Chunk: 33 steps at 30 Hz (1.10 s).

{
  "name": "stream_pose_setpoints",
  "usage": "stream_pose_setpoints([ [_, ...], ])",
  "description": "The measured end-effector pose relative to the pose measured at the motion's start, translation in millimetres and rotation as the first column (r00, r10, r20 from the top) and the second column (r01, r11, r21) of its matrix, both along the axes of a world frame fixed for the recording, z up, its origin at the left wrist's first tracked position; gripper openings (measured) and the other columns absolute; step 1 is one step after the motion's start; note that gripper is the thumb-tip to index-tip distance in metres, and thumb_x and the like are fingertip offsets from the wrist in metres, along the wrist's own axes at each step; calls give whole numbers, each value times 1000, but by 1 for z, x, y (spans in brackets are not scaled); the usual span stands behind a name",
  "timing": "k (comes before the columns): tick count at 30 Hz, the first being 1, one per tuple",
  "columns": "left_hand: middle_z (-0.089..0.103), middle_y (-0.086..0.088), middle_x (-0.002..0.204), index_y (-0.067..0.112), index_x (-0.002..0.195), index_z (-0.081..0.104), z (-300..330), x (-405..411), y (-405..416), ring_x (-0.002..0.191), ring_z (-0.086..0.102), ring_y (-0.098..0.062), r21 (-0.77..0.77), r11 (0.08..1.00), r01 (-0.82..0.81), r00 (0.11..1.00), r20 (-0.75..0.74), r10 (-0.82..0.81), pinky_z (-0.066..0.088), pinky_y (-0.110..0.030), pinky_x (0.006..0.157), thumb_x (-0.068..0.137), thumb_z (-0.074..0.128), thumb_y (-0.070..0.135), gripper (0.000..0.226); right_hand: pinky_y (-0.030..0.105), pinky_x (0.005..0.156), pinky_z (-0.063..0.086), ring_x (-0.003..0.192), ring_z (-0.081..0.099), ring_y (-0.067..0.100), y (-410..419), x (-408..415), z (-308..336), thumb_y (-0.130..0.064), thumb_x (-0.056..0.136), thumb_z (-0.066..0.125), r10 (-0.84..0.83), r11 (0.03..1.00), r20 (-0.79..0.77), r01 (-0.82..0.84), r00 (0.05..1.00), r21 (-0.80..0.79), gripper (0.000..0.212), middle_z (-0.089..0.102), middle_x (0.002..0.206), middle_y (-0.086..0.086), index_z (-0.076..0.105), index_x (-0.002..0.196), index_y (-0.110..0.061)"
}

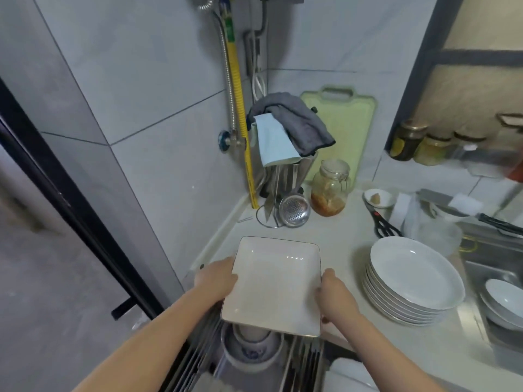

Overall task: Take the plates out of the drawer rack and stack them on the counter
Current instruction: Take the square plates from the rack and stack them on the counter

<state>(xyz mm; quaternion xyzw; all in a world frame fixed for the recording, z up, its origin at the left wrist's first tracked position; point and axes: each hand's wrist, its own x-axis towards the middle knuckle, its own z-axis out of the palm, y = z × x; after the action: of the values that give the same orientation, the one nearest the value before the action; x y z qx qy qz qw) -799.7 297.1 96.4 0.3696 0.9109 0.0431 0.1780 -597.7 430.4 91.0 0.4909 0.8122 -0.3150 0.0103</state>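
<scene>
Square white plate (276, 284) held level between both hands, one on each side edge, probably so that its weight is shared and the shallow dish stays flat while travelling from rack to tabletop. Left hand (216, 278) clasped on the left rim, thumb over the top edge and fingers curled beneath; right hand (335, 295) gripping the right rim the same way, thumb up on the lip. Hovering half over the open drawer rack (300, 360) below and half over the near edge of the tabletop (339, 230), not yet set down. Glossy white glaze, rounded corners, raised sides, a thin dark line tracing the rim, small highlights near the far right corner; surface clean as far as can be told. Just to the right, near the sink edge of the tabletop, a stack of round white plates (416, 278), neatly nested, likely the pile already begun; different shape from the square one, so probably a separate spot beside it called for, on the bare patch toward the left wall edge. Still in the rack under the held plate: nested bowls with blue pattern (252, 349), steel wires either side. At the back corner, a clip-top glass jar (329, 188) and a green cutting board (343, 128) leaning upright against the wall.
</scene>
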Motion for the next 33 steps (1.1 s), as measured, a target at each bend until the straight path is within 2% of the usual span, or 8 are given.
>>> stream_pose_setpoints([
  [3, 62, 1, 95, 20, 111, 53, -13, -14, 30, 85, 59, -20, 5, 999, 34, 999, -5, -34, 41, -29, 63, 91, 39, 23, 25, 38, 65, 52, 66, 63, 31, 21, -12, -8, 0, 87, 30, -66, 997, 2, 66, 998, -27, 11, 59, 90, 11, 35, 89, -10],
  [7, 63, -2, 111, 19, 117, 51, -40, -30, 63, 97, 60, -21, 10, 997, 72, 997, -19, -71, 42, -31, 71, 96, 36, 26, 27, 34, 63, 48, 60, 61, 29, 44, -23, -28, 1, 87, 29, -116, 993, 29, 117, 993, -26, 13, 56, 84, 8, 35, 89, -10],
  [10, 62, -3, 116, 17, 118, 52, -58, -39, 82, 101, 60, -23, 0, 996, 89, 996, -25, -89, 41, -31, 73, 97, 36, 26, 28, 39, 68, 52, 65, 63, 31, 57, -28, -40, 1, 86, 29, -126, 990, 44, 128, 991, -54, 12, 57, 90, 10, 36, 91, -8],
  [15, 59, -3, 126, 21, 130, 48, -82, -48, 103, 112, 57, -23, -54, 993, 105, 994, -13, -106, 39, -33, 80, 99, 34, 29, 34, 41, 77, 53, 92, 68, 35, 69, -31, -56, 0, 89, 31, -144, 986, 95, 151, 985, -69, 10, 60, 110, 14, 35, 94, -8],
  [21, 59, -3, 125, 20, 128, 47, -97, -56, 113, 113, 57, -25, -53, 990, 132, 989, -61, -136, 43, -34, 86, 100, 35, 29, 32, 36, 73, 49, 93, 67, 33, 77, -37, -73, -4, 89, 33, -166, 980, 80, 173, 983, -99, 6, 61, 108, 14, 35, 93, -9],
  [26, 62, -5, 119, 19, 128, 45, -102, -57, 117, 107, 60, -26, -25, 990, 141, 985, -96, -143, 42, -33, 77, 101, 34, 30, 31, 37, 73, 50, 90, 66, 32, 80, -39, -86, -6, 88, 32, -205, 971, 46, 210, 978, -116, 6, 63, 103, 14, 36, 91, -10],
  [30, 62, -6, 118, 18, 127, 47, -103, -55, 115, 105, 60, -27, 2, 994, 110, 992, -61, -110, 44, -34, 79, 101, 36, 31, 31, 32, 64, 40, 83, 59, 28, 81, -37, -91, -8, 89, 33, -186, 979, 63, 190, 981, -77, 5, 63, 100, 12, 34, 88, -12],
  [33, 62, -6, 118, 16, 122, 51, -100, -52, 111, 106, 60, -27, -16, 997, 74, 996, -44, -74, 45, -34, 81, 99, 37, 30, 31, 33, 64, 38, 89, 57, 27, 80, -31, -91, -17, 93, 36, -112, 994, 97, 113, 989, -6, 4, 61, 105, 9, 34, 92, -13],
])
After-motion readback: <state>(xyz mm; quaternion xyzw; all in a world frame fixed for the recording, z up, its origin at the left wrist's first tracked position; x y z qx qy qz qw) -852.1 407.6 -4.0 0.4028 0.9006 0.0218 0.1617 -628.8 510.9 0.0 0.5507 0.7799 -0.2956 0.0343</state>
